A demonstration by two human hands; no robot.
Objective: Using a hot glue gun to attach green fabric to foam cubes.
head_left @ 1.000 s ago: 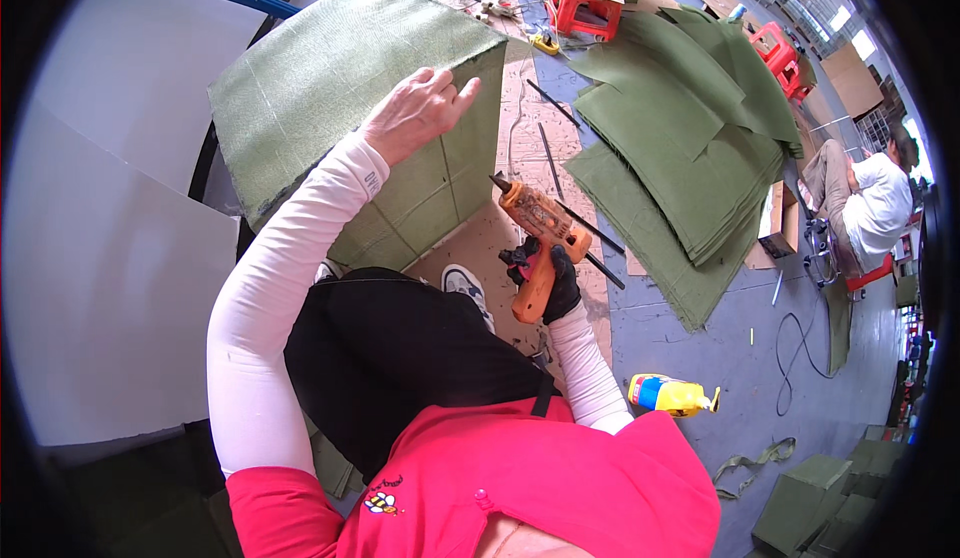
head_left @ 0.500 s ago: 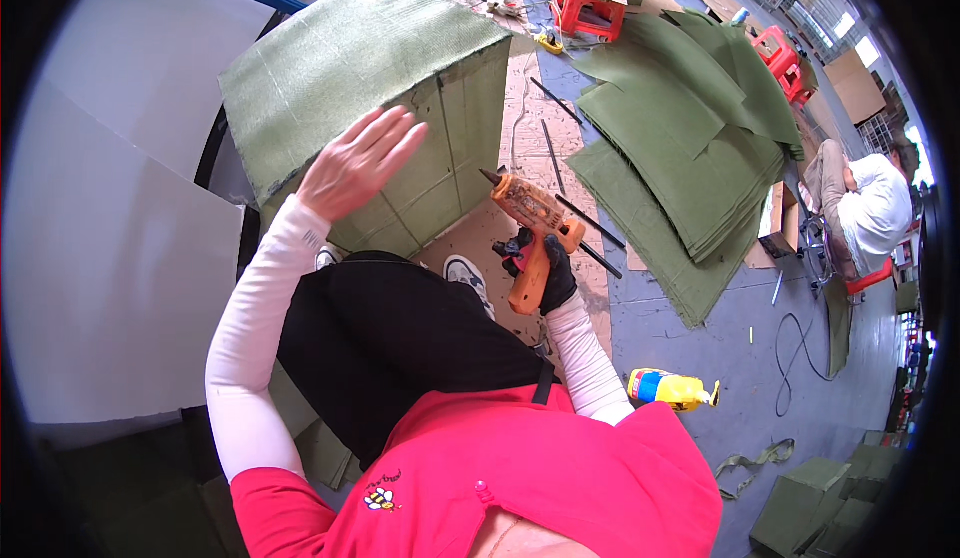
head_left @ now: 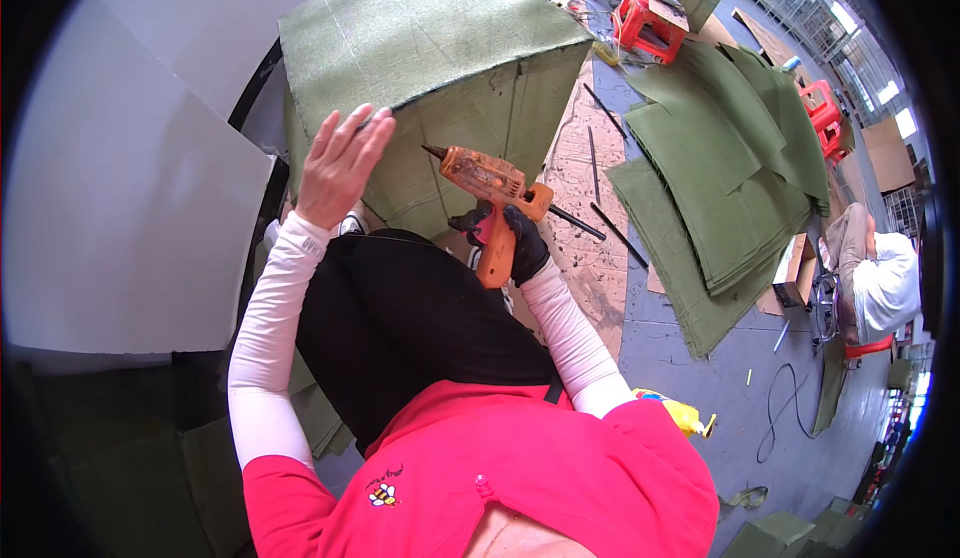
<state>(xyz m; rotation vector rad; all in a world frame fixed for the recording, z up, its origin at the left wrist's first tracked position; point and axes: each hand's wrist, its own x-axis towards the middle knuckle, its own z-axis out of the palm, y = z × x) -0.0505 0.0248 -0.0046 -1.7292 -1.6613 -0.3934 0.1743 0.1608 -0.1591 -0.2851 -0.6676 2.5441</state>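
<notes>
In front of me stands a large green fabric-covered box [head_left: 430,33], its top edge running above both hands. My bare left hand [head_left: 342,170] is open, fingers spread and raised at the box's near left edge; whether it touches cannot be told. My right hand [head_left: 528,246], in a dark glove, grips the handle of an orange, stained hot glue gun [head_left: 485,178]. The gun's dark nozzle points up and left, in front of the box's near side. A black glue stick [head_left: 578,222] sticks out of its back end.
Black glue sticks [head_left: 620,235] lie on stained cardboard [head_left: 585,288] to the right. Beyond is a stack of green sheets [head_left: 710,198]. Red stools [head_left: 650,26] stand at the back. A seated person [head_left: 880,283] is far right. White panels [head_left: 130,188] rise at left. A yellow packet [head_left: 688,418] lies near my right elbow.
The glue gun has moved left, closer to my left hand and the box's near side. My left hand has shifted left along the box edge. The whole view has swung somewhat.
</notes>
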